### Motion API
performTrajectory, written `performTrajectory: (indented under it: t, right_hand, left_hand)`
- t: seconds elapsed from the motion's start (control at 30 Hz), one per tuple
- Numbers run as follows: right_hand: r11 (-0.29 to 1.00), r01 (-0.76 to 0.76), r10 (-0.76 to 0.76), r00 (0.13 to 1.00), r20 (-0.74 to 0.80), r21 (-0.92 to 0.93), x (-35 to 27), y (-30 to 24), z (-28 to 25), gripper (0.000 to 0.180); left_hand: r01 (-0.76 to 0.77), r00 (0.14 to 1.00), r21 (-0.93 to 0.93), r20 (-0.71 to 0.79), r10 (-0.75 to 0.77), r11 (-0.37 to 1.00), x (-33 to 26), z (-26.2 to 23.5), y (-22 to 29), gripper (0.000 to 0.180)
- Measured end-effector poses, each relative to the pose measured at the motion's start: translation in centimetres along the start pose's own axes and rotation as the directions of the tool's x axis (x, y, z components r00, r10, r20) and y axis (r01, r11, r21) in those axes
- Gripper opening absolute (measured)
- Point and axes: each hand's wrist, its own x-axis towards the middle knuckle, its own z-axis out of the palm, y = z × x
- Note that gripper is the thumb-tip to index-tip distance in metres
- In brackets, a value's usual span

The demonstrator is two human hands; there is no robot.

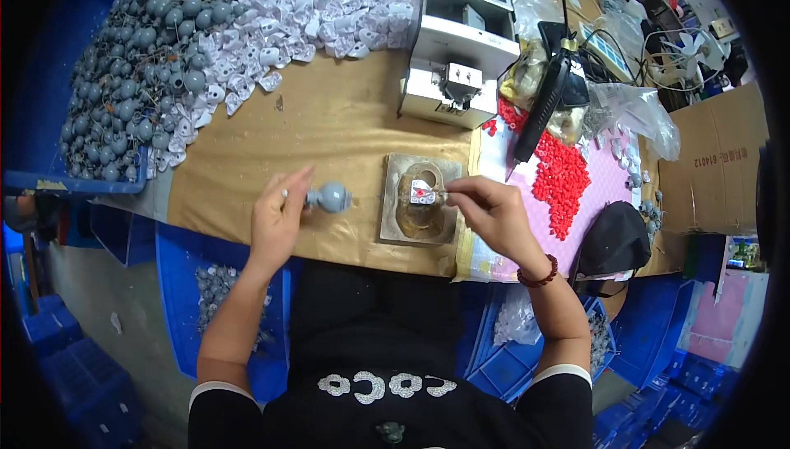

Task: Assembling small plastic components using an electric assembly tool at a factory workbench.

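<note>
Ball (333, 197) at left hand (274, 217), centre-left of frame, grip unclear; white piece (421, 191) at block (390, 206), mid-frame, beside right hand (499, 209), fingertips pinched together.

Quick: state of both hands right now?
Left hand: closed on a grey ball-shaped part.
Right hand: pinched closed beside the white-and-red piece; what it grips is unclear.

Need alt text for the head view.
Left hand at a grey ball, right hand with fingertips close beside a small white-and-red part over a metal block on a table. Heaps of grey balls and white parts lie far left, red parts right.
</note>
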Motion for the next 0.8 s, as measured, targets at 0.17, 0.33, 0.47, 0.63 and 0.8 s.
performTrajectory:
  t: [0.17, 0.33, 0.47, 0.63, 0.8]
  right_hand:
    - [0.796, 0.458, -0.469, 0.880, 0.076, -0.395, 0.7, 1.6, 2.3, 0.018]
    - [0.650, 0.532, -0.537, 0.827, 0.168, -0.543, 1.5, 2.6, 2.6, 0.026]
    - [0.615, 0.552, -0.512, 0.823, 0.246, -0.563, 1.8, 2.8, 2.3, 0.030]
    - [0.586, 0.609, -0.542, 0.785, 0.301, -0.534, 2.1, 3.2, 1.7, 0.034]
    - [0.636, 0.552, -0.488, 0.829, 0.273, -0.540, 1.9, 2.7, 2.3, 0.040]
  left_hand:
    - [0.004, 1.000, 0.076, 0.003, -0.004, 0.997, -4.9, -0.8, -2.3, 0.019]
    - [-0.091, 0.996, 0.131, 0.009, 0.091, 0.987, -5.8, -0.5, -1.5, 0.016]
    - [-0.065, 0.998, 0.128, 0.025, 0.062, 0.990, -5.6, -0.7, -1.0, 0.014]
    - [-0.081, 0.996, 0.129, 0.034, 0.078, 0.988, -5.5, -1.9, -1.8, 0.019]
    - [-0.178, 0.979, 0.140, 0.127, 0.161, 0.974, -5.3, -2.0, -1.5, 0.021]
